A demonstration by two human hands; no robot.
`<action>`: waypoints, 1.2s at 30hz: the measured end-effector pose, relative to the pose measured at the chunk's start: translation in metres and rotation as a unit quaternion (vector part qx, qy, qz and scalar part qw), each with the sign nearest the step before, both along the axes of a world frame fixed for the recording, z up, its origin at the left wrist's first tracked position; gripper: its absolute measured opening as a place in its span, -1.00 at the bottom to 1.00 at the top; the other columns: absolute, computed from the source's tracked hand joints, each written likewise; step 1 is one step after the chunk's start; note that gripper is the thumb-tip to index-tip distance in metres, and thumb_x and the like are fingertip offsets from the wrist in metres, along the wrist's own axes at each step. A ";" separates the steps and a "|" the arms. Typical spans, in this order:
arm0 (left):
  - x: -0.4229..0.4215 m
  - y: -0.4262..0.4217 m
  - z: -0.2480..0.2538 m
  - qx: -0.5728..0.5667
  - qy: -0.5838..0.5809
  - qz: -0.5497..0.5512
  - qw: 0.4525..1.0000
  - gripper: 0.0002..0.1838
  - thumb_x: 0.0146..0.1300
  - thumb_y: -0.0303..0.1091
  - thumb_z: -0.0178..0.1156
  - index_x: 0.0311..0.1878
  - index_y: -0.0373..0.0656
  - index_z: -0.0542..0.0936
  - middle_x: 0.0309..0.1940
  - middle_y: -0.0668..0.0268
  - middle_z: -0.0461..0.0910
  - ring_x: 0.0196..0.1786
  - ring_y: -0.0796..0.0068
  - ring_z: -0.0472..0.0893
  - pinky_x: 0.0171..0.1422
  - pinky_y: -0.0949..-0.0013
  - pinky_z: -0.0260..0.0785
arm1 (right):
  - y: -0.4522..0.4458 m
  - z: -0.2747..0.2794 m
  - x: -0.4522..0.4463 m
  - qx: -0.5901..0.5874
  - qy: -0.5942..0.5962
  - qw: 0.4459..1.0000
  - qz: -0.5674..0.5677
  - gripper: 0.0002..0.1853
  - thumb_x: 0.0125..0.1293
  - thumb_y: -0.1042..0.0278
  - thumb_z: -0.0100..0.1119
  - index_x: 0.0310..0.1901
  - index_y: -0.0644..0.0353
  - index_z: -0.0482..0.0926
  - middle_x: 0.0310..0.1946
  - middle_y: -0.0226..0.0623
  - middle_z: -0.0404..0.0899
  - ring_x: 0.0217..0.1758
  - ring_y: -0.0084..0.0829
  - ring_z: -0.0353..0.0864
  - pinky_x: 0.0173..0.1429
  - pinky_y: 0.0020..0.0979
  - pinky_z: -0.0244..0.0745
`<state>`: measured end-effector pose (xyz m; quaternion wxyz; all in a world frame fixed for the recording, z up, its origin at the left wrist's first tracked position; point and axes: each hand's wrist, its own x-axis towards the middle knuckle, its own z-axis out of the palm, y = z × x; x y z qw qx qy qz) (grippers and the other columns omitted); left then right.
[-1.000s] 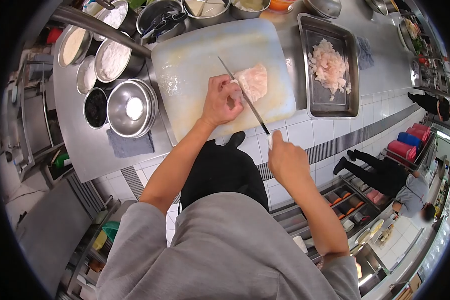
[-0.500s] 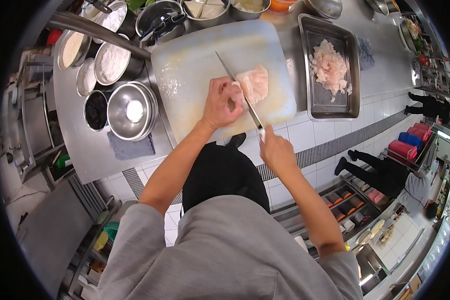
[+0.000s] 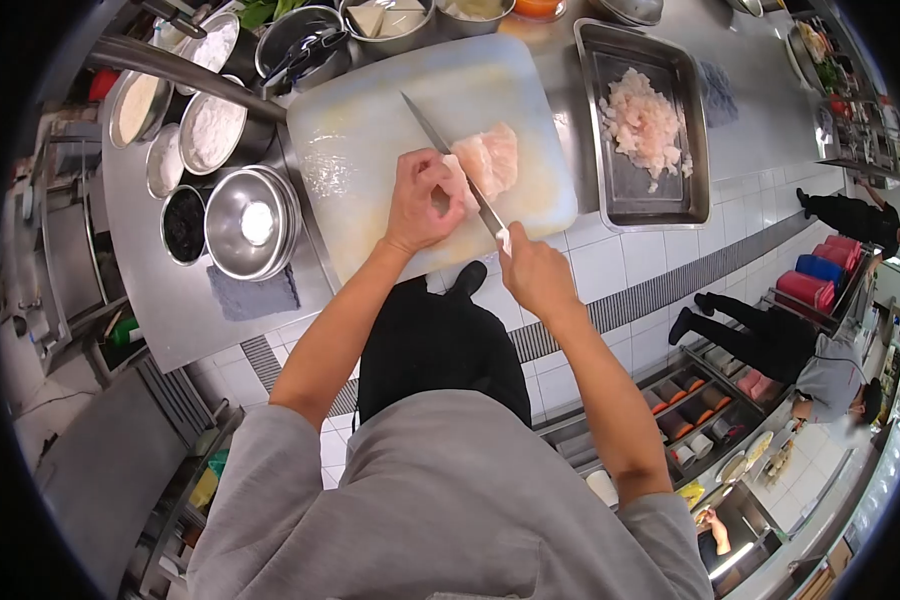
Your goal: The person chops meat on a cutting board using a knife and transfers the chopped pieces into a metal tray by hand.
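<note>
On the white cutting board (image 3: 365, 165) lies a piece of pale pink raw meat (image 3: 494, 158), possibly fish fillet. A long kitchen knife (image 3: 489, 216) slants across it, its tip pointing to the far left. My right hand (image 3: 540, 275) is closed around the knife's handle near the board's front edge. Left of the blade, a narrow strip of the meat (image 3: 456, 180) is pinched by my left hand (image 3: 420, 205), whose thumb and fingers curl into a ring. The fingertips are partly hidden.
Right of the board, a metal tray (image 3: 655, 208) holds chopped pale meat (image 3: 642, 122). Stacked steel bowls (image 3: 238, 240), a grey cloth (image 3: 255, 293) and containers of white powder (image 3: 213, 133) stand at left. Two people (image 3: 840, 375) are farther off at right.
The strip left of the blade shows more plainly apart from the larger piece. Both hands and the knife keep nearly the same place on the board, while the whole view has shifted slightly.
</note>
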<state>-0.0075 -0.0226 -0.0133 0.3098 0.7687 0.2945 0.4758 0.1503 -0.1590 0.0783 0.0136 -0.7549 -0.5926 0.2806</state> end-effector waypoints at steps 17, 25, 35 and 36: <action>-0.002 0.001 0.001 0.038 0.031 0.004 0.999 -0.44 -0.09 -0.47 0.35 0.09 -0.09 0.49 -0.01 0.06 0.35 -0.02 0.10 0.42 0.07 0.15 0.38 | -0.027 0.095 -0.017 0.012 -0.141 0.989 0.041 -0.84 0.37 0.34 0.14 -0.14 0.20 0.42 -0.56 -0.10 0.61 -0.53 -0.08 0.71 -0.44 -0.18 0.63; 0.001 0.000 0.008 0.042 0.024 0.012 0.999 -0.43 -0.11 -0.47 0.37 0.08 -0.08 0.52 0.01 0.08 0.41 -0.01 0.07 0.44 0.00 0.15 0.42 | -0.024 0.115 -0.014 0.024 -0.201 0.976 0.075 -0.91 0.42 0.36 0.06 -0.21 0.15 0.40 -0.62 -0.21 0.55 -0.58 -0.18 0.70 -0.50 -0.29 0.59; 0.003 0.003 0.011 0.042 0.030 0.000 0.999 -0.50 -0.13 -0.48 0.35 0.00 -0.10 0.55 0.00 0.10 0.45 -0.04 0.07 0.45 -0.01 0.15 0.44 | -0.015 0.109 -0.001 0.033 -0.184 0.978 0.090 -0.87 0.42 0.32 0.07 -0.15 0.18 0.44 -0.63 -0.15 0.57 -0.57 -0.13 0.69 -0.45 -0.23 0.60; 0.002 0.003 0.007 0.042 0.030 0.000 0.999 -0.50 -0.13 -0.48 0.35 0.00 -0.10 0.55 0.00 0.10 0.45 -0.04 0.07 0.45 -0.01 0.15 0.44 | -0.014 0.108 0.001 0.030 -0.162 0.983 0.082 -0.84 0.40 0.31 0.09 -0.13 0.19 0.45 -0.61 -0.08 0.60 -0.56 -0.07 0.69 -0.42 -0.17 0.60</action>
